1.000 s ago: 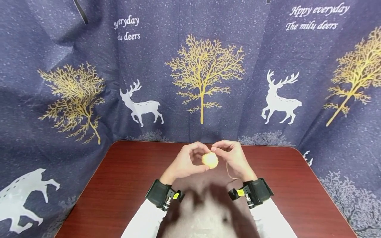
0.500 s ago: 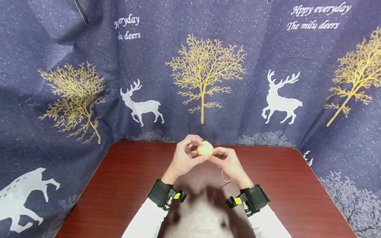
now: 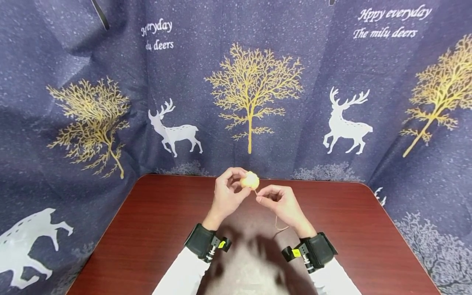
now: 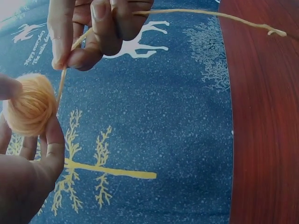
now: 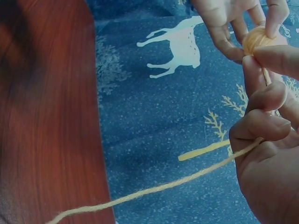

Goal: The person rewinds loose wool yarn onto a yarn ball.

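A small ball of pale orange yarn (image 4: 32, 105) is held up over the table by my left hand (image 3: 227, 196), its thumb and fingers gripping the ball's sides. My right hand (image 3: 283, 205), just to the right, pinches the yarn strand (image 4: 61, 88) between thumb and index fingertip close beside the ball. From the ball the strand runs taut to that pinch, then passes through the curled fingers of the right hand. Its loose tail (image 5: 154, 189) hangs out past the palm, and the free end shows in the left wrist view.
The reddish-brown wooden table (image 3: 166, 213) lies under both hands. Behind it hangs a dark blue curtain (image 3: 221, 102) printed with deer and trees. Each wrist wears a black strap with a small camera (image 3: 293, 253).
Both hands first rose with the yarn ball and shifted left. The right fingertips, touching the ball half a second ago, have now drawn a little away with the strand stretched between.
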`<state>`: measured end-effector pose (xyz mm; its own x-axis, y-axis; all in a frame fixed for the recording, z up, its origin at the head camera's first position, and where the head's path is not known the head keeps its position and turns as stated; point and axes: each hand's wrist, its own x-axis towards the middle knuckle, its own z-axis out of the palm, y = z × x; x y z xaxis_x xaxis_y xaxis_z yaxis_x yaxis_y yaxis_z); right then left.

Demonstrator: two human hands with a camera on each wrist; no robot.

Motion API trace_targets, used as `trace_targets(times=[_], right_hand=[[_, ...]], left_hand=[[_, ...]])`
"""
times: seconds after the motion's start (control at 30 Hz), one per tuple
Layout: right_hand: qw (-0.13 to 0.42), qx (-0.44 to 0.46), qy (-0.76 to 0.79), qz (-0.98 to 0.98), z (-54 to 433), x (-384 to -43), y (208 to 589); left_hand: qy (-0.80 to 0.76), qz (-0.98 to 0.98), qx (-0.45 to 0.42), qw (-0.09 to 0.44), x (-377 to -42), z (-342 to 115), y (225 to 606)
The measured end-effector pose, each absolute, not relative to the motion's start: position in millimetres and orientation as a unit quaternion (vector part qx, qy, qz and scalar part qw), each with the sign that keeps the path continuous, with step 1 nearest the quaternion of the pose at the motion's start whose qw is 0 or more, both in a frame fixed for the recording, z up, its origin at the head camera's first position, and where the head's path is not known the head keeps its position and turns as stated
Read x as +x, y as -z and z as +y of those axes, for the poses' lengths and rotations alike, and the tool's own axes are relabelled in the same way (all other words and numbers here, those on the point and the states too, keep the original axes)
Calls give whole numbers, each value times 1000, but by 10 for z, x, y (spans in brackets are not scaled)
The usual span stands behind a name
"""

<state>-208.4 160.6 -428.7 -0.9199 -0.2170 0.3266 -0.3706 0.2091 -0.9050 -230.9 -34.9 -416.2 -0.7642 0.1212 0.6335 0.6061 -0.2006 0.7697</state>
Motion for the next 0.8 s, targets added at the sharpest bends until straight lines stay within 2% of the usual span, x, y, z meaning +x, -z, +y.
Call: trace_targets(times=[0.3, 0.6, 0.7, 0.8], right_hand=[[69, 196, -595, -777, 1604, -2072, 4275], [92, 224, -592, -768, 1655, -2069, 4169], [95, 239, -593, -763, 1692, -2096, 4084], [99, 236, -596, -761, 1730, -2133, 4014]], left_hand=[[720, -613, -283, 160, -2322, -358, 4165], [607, -705, -294, 218, -2381, -388, 4299], [552, -748, -315, 189, -2377, -415, 4318], [534, -756, -358, 122, -2347, -442, 4317]])
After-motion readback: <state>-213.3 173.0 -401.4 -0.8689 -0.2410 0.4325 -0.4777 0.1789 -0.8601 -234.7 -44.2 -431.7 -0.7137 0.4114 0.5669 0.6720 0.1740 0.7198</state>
